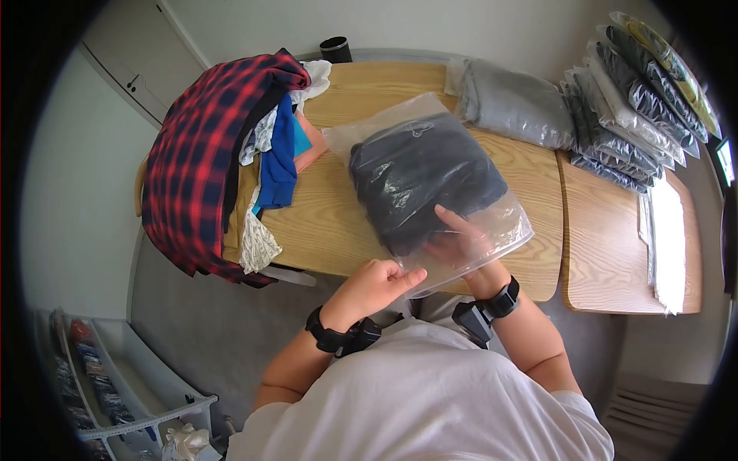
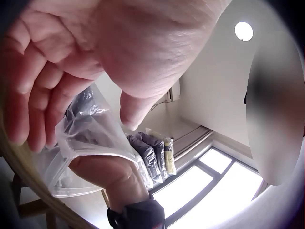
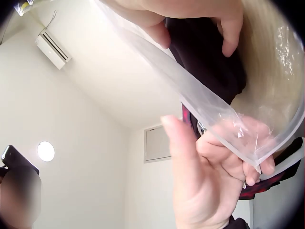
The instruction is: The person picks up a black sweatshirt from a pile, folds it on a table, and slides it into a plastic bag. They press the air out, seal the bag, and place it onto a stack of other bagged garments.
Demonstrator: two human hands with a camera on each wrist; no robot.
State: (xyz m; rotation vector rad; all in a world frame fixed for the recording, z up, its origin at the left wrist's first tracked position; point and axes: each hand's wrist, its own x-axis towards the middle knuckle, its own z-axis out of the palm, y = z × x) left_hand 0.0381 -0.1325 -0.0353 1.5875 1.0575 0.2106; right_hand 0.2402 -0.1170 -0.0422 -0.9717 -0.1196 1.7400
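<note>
Tabletop [image 1: 323, 230], pale walls [image 1: 269, 27], left grip [image 1: 373, 288] relaxed against bag [image 1: 505, 223], right grip [image 1: 465, 244] loose inside

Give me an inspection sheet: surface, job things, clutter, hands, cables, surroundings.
Surface: two wooden tables, side by side.
Job things: dark garment inside clear bag.
Clutter: plaid garment over a clothes heap; stacked bagged clothes at the head view's right.
Hands: right hand inside the bag, at the garment; left hand at the bag's near edge, thumb extended.
Cables: thin cable beside a white wall unit.
Surroundings: gray divided bin, black wastebasket, window.
</note>
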